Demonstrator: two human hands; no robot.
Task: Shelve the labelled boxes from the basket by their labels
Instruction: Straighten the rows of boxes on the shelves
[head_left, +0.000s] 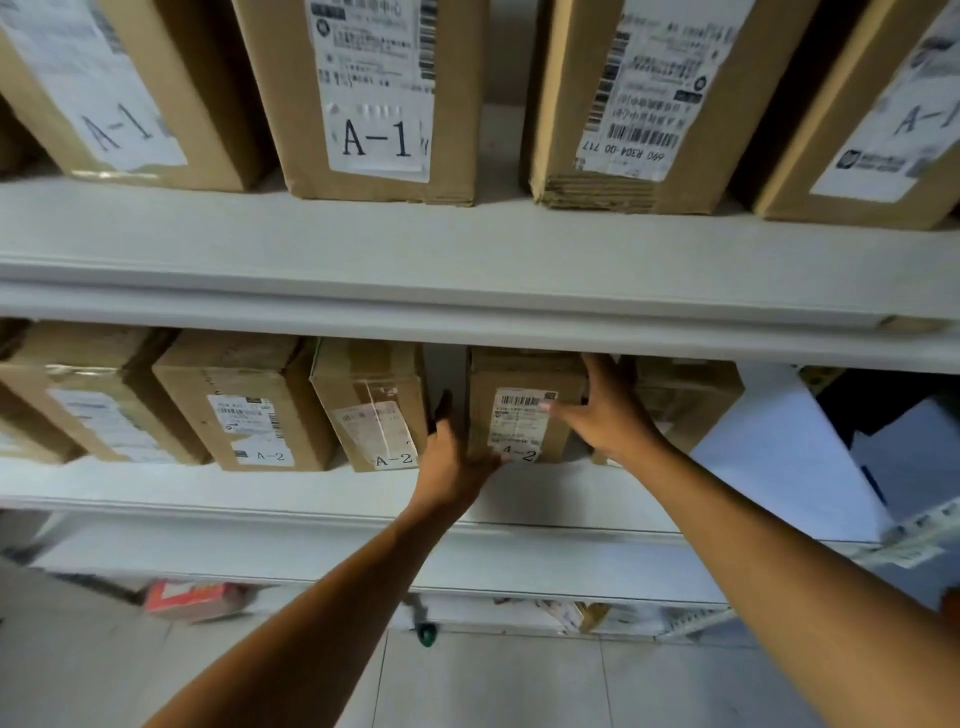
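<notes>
On the A-2 shelf (311, 483), both hands (457, 457) flank a box (524, 415).

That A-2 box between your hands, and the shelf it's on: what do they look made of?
The A-2 box: brown corrugated cardboard by the look, matte, with a white paper label. The shelf: smooth, pale grey-white, probably painted metal with a rolled front lip, though that's not certain.
</notes>
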